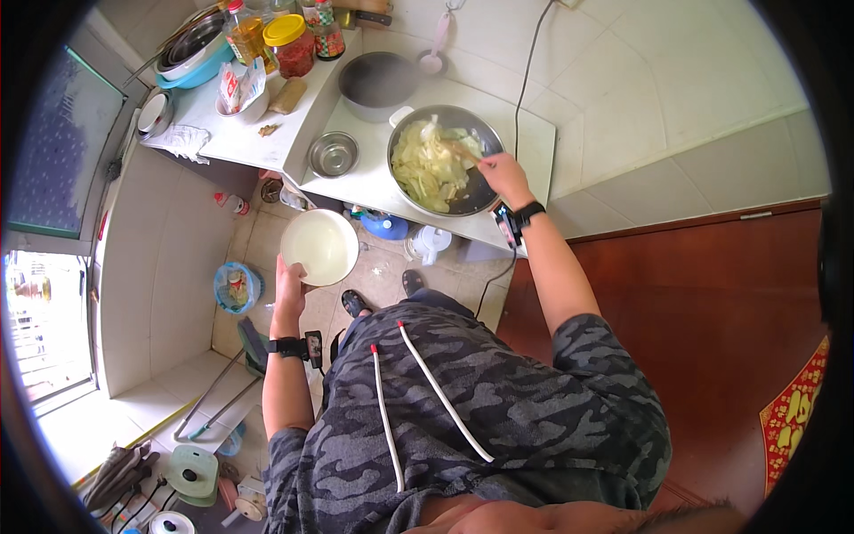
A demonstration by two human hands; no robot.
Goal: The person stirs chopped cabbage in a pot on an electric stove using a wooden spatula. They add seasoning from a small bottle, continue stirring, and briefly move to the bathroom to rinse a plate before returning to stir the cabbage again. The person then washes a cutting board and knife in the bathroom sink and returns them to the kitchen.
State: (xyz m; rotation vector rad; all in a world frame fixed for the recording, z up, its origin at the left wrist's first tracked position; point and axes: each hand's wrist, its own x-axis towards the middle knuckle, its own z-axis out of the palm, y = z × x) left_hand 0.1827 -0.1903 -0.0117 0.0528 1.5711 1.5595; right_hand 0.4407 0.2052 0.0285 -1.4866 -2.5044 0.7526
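With my right hand point(505, 179) I grip the handle of a wooden spatula point(462, 152); its far end lies in chopped cabbage point(430, 167) in a dark wok point(490, 127) on the white counter. My left hand point(291, 288) holds a white bowl point(321, 245) by its rim, left of the wok and over the floor; a little pale liquid seems to lie in it. A small steel bowl point(333, 155) stands on the counter beside the wok. Behind it is a dark deep pot point(378, 83) with steam above it.
On the left counter point(260, 143) stand an oil bottle point(248, 40), a yellow-lidded jar point(288, 50), a sauce bottle point(327, 37) and a bowl with packets point(243, 100). A black cable point(522, 80) hangs beside the wok. Below are a blue waste basket point(238, 287) and a white jug point(431, 241).
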